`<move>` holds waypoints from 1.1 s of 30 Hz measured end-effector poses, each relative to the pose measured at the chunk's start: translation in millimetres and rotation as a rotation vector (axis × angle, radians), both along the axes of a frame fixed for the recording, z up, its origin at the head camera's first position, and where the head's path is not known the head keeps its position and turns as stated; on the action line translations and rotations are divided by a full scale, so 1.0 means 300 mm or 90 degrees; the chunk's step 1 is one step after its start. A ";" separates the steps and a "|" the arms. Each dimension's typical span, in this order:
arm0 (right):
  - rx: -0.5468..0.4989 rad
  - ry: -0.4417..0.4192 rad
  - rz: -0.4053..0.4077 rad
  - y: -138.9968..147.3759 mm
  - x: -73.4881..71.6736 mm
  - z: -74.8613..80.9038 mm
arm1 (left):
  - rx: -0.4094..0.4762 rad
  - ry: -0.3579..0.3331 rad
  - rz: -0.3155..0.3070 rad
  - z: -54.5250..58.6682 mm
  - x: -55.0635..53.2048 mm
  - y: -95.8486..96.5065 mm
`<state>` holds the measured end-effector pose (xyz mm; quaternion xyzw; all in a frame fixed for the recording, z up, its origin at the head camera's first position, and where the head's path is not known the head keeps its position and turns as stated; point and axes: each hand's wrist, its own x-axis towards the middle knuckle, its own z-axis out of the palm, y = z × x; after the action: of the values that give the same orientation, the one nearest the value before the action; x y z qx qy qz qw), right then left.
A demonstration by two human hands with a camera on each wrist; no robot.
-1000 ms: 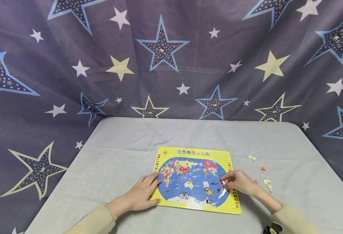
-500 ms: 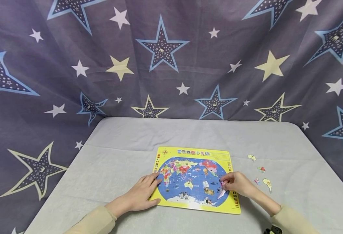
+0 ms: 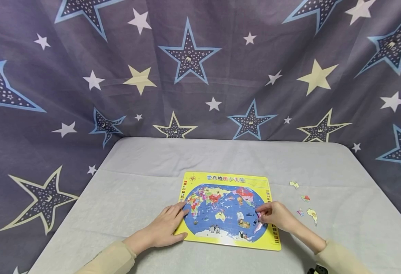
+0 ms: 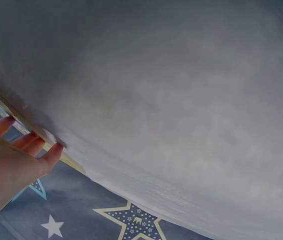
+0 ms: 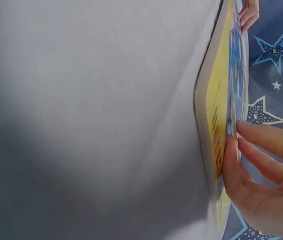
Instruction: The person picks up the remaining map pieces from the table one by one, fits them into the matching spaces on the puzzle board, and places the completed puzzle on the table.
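A yellow-bordered world map puzzle board (image 3: 221,241) lies flat on the table in the head view. My left hand (image 3: 163,228) rests on its left edge, fingers spread onto the map and thumb by the lower left corner. In the left wrist view the fingertips (image 4: 54,150) touch the board's rim. Over the map's right side, my right hand (image 3: 276,216) pinches a narrow pinkish puzzle piece (image 3: 258,227) between thumb and fingers. The piece is tilted against the board, and its upper end is hidden by the fingers. The right wrist view shows the pinch low over the board.
Several loose puzzle pieces lie right of the board: a pale one (image 3: 294,184), a red and green one (image 3: 305,198), a small pink and blue one (image 3: 300,212) and a yellow one (image 3: 312,216). A star-patterned curtain (image 3: 200,95) stands behind the grey-covered table (image 3: 145,160).
The pinched piece has turned slightly and shows pinker now. My right hand has shifted a little left and down. My left hand has stayed in place.
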<state>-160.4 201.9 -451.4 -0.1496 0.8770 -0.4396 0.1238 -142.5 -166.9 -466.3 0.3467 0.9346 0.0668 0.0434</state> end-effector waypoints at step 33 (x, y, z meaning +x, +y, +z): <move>0.043 0.045 -0.030 -0.011 0.009 -0.010 | 0.000 -0.002 0.001 0.005 0.001 0.001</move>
<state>-157.6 198.6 -454.5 -0.1399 0.8984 -0.4071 0.0873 -142.2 -166.4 -464.7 0.3458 0.9348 0.0671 0.0450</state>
